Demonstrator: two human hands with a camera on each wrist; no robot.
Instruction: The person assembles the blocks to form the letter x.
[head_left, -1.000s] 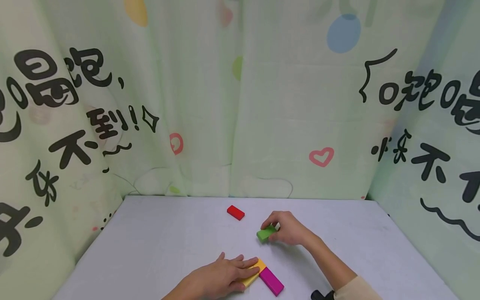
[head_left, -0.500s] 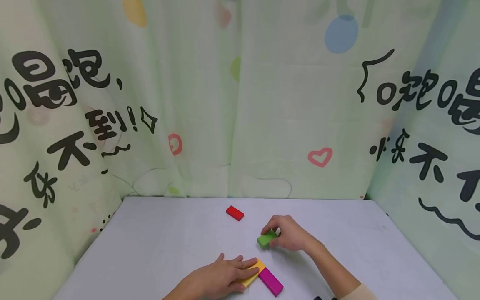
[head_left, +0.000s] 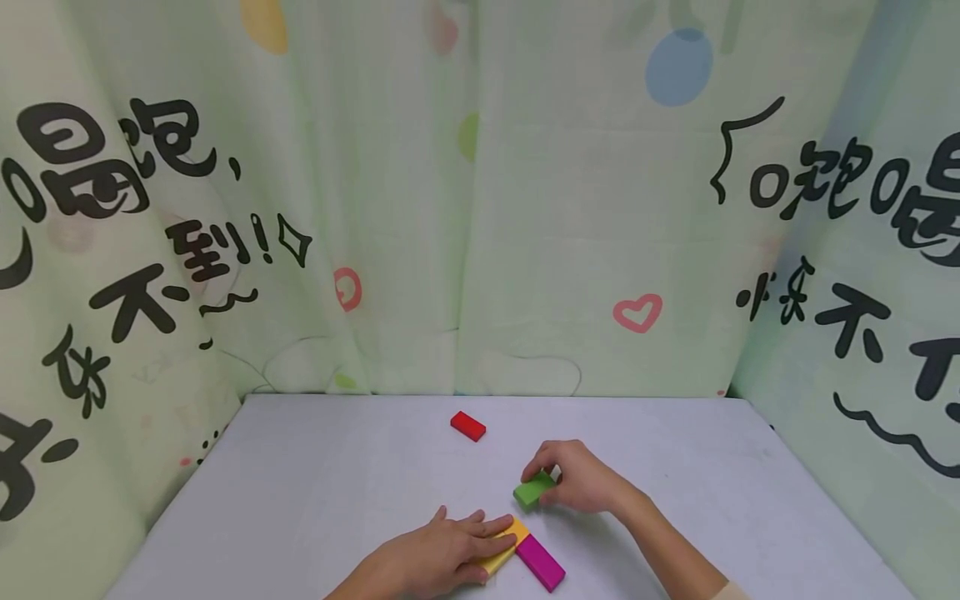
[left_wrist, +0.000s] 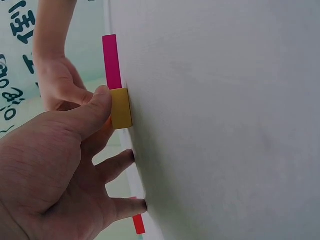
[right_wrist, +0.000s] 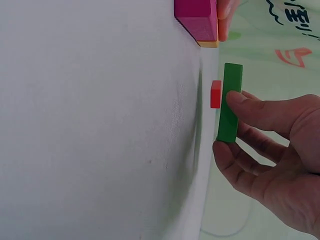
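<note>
In the head view my left hand (head_left: 442,554) rests on a yellow block (head_left: 498,562), fingers spread and fairly straight; they hide part of it. The thumb touches the block's near end in the left wrist view, where the yellow block (left_wrist: 121,109) appears end-on. A magenta block (head_left: 541,563) meets the yellow one at an angle. Farther right, my right hand (head_left: 581,477) pinches a green block (head_left: 534,490) between thumb and fingers. Seen from the right wrist, the green block (right_wrist: 230,102) is held clear of the white tabletop.
A red block (head_left: 468,427) lies alone toward the back of the white table (head_left: 337,467). Pale green curtains (head_left: 540,250) printed with black characters stand behind and at both sides.
My right hand has brought the green block slightly nearer, toward the yellow and magenta blocks. The left hand stays on the yellow block.
</note>
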